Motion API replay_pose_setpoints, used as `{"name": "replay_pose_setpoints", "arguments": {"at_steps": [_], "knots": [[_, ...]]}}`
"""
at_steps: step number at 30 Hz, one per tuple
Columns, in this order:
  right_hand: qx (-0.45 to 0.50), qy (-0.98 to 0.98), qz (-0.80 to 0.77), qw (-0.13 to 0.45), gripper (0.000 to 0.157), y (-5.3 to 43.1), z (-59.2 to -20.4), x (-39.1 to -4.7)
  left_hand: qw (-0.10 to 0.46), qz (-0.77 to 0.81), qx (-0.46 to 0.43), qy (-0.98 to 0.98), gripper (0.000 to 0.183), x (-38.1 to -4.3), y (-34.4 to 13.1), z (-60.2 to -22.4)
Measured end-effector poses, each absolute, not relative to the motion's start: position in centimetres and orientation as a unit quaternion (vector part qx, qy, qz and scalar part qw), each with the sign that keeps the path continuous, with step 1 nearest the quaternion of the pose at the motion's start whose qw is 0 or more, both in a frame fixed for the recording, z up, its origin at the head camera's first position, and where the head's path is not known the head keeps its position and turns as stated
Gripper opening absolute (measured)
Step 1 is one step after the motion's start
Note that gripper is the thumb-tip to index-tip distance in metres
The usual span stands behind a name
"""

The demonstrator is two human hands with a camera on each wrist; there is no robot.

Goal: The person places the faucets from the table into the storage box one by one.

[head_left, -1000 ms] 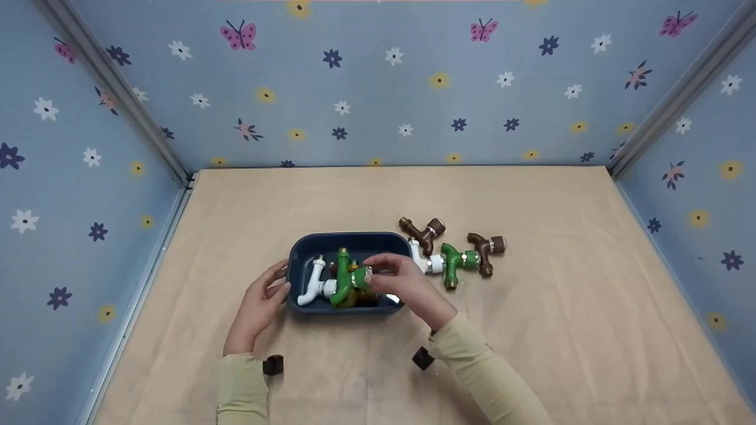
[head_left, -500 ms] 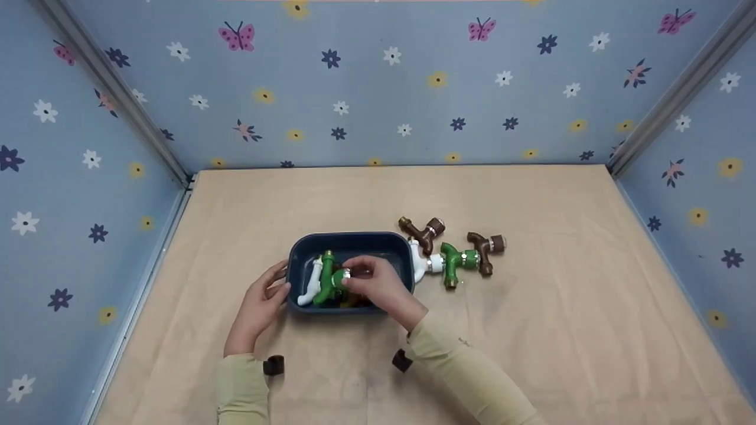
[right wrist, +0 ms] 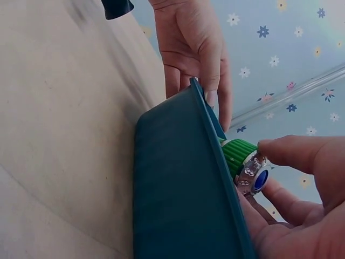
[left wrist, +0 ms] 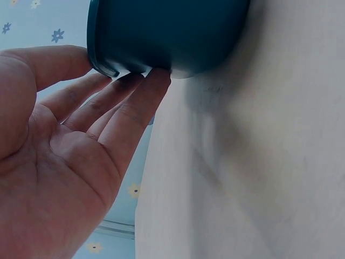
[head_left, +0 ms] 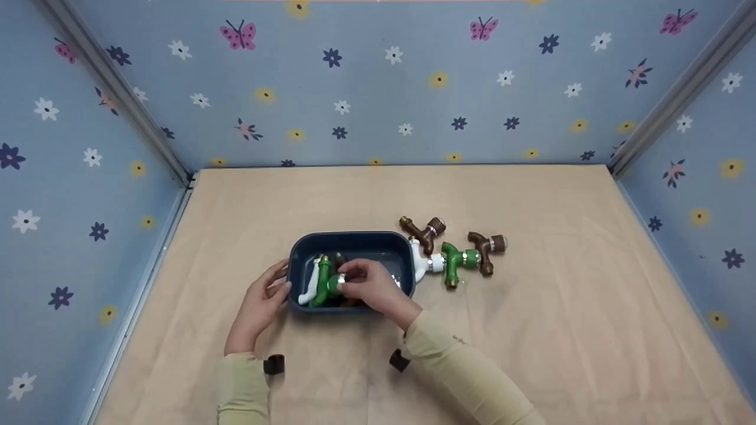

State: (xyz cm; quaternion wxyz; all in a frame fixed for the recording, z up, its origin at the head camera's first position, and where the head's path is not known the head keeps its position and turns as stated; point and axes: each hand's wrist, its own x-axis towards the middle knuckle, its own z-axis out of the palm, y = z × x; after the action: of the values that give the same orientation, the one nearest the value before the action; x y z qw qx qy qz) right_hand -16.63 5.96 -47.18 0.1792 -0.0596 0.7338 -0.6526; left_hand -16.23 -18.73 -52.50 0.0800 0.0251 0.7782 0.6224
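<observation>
- A dark blue tub (head_left: 354,234) sits on the beige cloth (head_left: 248,200), its long side facing the person.
- Left hand (head_left: 263,304): at the left end of the tub, its fingers nearly straight and slightly apart, touching the outer wall, with the thumb at the rim; whether the thumb hooks over the rim, I cannot tell.
- Right hand (head_left: 378,289): over the middle of the tub, thumb and fingers clamped on the silver-collared, blue-capped knob of a green tap (head_left: 323,283).
- That green tap lies inside the tub, towards its left end, knob pointing right; its ribbed knob shows at rim height in the right wrist view.
- A white tap (head_left: 310,286) is in the tub too, just left of the green one and partly covered by it.
- A brown knob (head_left: 340,258) shows in the tub behind the right hand.
- Outside, just right of the tub, lies a second white tap (head_left: 420,262); a brown tap (head_left: 421,234) lies near the tub's back right corner.
- Farther right of the tub are a second green tap (head_left: 452,262), then a second brown tap (head_left: 485,251).
</observation>
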Motion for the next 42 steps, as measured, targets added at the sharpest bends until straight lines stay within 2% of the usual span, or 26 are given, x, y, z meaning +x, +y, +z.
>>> {"name": "replay_pose_setpoints", "arguments": {"at_steps": [5,23,30,42], "knots": [[-0.058,0.738,-0.65,0.172,0.025,5.7,-46.3,-16.2,0.08,0.617,0.028,0.783,0.051,-16.3,-18.8,-52.5],[-0.083,0.717,-0.665,0.193,0.031,6.1,-47.1,-16.4,0.081,0.624,0.027,0.777,0.051,-16.2,-18.8,-52.4],[-0.06,0.689,-0.693,0.204,0.027,6.1,-49.5,-17.4,0.083,0.622,0.022,0.778,0.051,-16.2,-18.8,-52.4],[-0.03,0.634,-0.737,0.234,0.029,6.6,-49.2,-17.4,0.094,0.624,0.018,0.776,0.051,-16.1,-18.7,-52.2]]}}
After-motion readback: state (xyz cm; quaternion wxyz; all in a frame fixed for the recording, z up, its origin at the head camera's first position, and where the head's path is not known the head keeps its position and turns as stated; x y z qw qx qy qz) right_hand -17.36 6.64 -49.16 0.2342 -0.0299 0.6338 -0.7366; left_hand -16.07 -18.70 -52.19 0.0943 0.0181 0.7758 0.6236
